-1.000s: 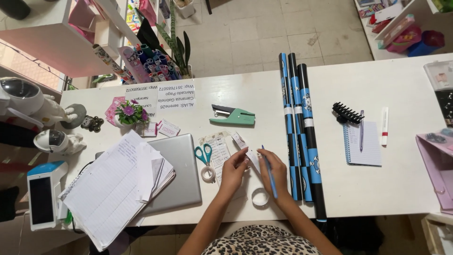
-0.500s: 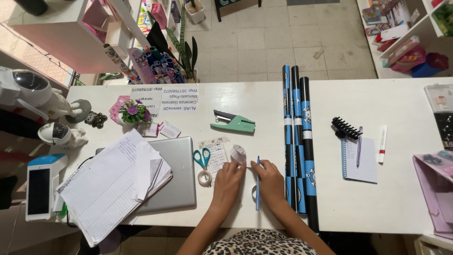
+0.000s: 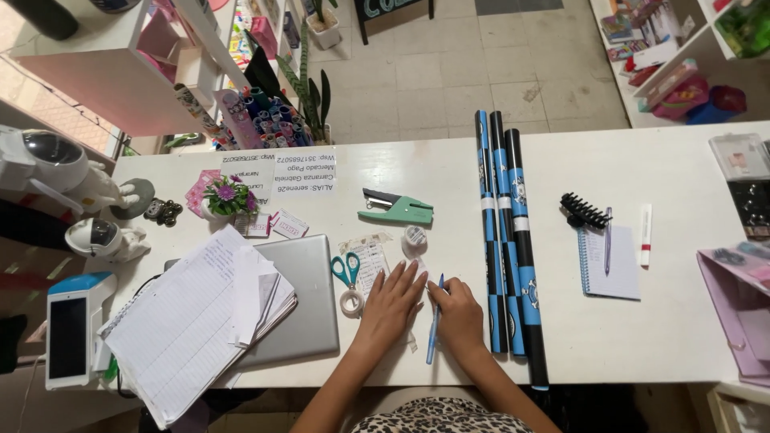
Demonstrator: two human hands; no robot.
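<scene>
Blue pen [image 3: 434, 321]; blue-black patterned rolls [image 3: 507, 240]; mint-green stapler [image 3: 399, 210]; teal-handled scissors [image 3: 346, 270]; white table [image 3: 682, 321]; silver laptop [image 3: 309, 305].

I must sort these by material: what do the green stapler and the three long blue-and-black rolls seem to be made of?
Green stapler: probably painted metal or plastic, smooth matte mint body with a dark upper arm.
Three rolls: likely printed paper or film wound into tubes, slightly glossy, each with a pale band around it.
</scene>
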